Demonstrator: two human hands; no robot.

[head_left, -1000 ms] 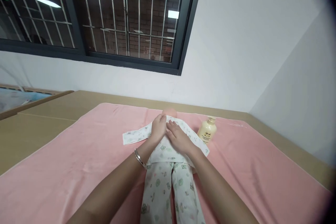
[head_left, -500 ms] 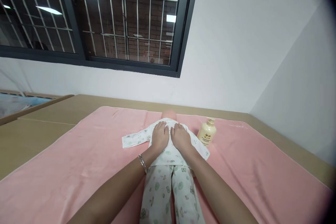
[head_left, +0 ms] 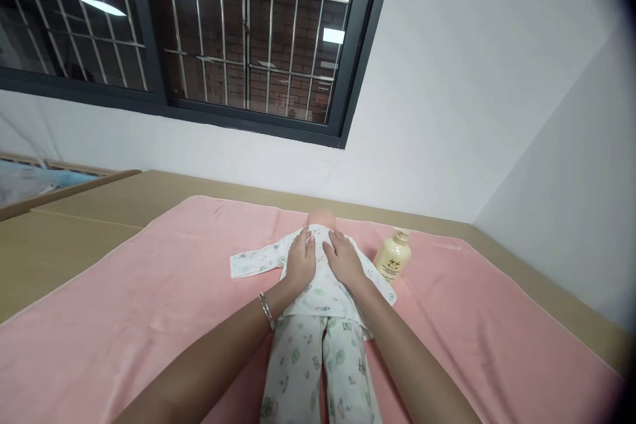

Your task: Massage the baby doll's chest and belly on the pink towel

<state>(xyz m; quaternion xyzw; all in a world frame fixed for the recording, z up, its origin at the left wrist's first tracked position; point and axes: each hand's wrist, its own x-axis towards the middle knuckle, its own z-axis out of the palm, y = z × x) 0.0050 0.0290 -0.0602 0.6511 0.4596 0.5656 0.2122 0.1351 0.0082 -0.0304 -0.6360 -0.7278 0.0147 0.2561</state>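
A baby doll lies stretched out on a pink blanket (head_left: 173, 298), its round head (head_left: 322, 217) at the far end. It wears a white printed top (head_left: 320, 291) and matching trousers (head_left: 295, 361). My left hand (head_left: 301, 260) rests on the left side of the doll's upper body, fingers extended. On the other side lies my right hand (head_left: 344, 258), its fingers extended and thumb apart. Both palms face down against the cloth and grip nothing. One sleeve (head_left: 256, 261) stretches out to the left; the other slants down to the right. A bracelet (head_left: 267, 311) circles my left wrist.
A pale yellow bottle (head_left: 392, 256) stands on the blanket just right of the doll. Tan edging (head_left: 89, 212) surrounds the blanket. Behind are a white wall (head_left: 427, 112) and a dark-framed window (head_left: 340, 99) with metal bars. Bluish fabric (head_left: 44, 182) shows at far left.
My hands have turned slightly outward on the doll's top, and the gap between them has widened. The camera view has tilted slightly.
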